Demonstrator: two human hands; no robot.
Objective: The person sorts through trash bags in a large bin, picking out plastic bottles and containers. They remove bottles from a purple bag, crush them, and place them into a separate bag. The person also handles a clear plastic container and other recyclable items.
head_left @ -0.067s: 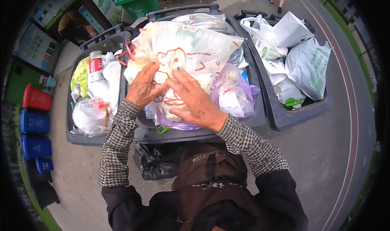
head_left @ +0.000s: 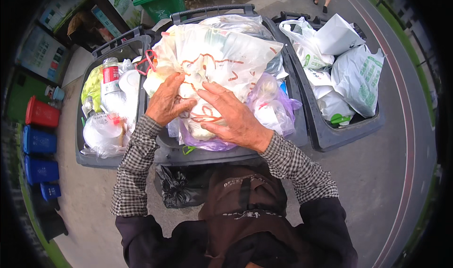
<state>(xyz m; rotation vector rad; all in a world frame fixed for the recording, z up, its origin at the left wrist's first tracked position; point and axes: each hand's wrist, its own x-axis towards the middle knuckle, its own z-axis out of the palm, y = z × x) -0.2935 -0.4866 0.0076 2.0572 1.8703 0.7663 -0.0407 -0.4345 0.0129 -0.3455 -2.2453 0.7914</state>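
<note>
Black bag [head_left: 177, 188] hangs at front of middle bin [head_left: 302, 131], nearest body. Left hand [head_left: 166, 100] and right hand [head_left: 231, 115], fingers spread, both press flat on one white printed bag [head_left: 222, 56] heaped atop middle bin; neither clamped. Purple bag [head_left: 278, 110] beneath, right side. Three grey bins in row: left bin [head_left: 87, 157] holds bottles, cups; right bin [head_left: 349, 131] holds several white bags. Beyond: one green bin [head_left: 163, 1]. Far left: one red, three blue containers [head_left: 37, 143].
</note>
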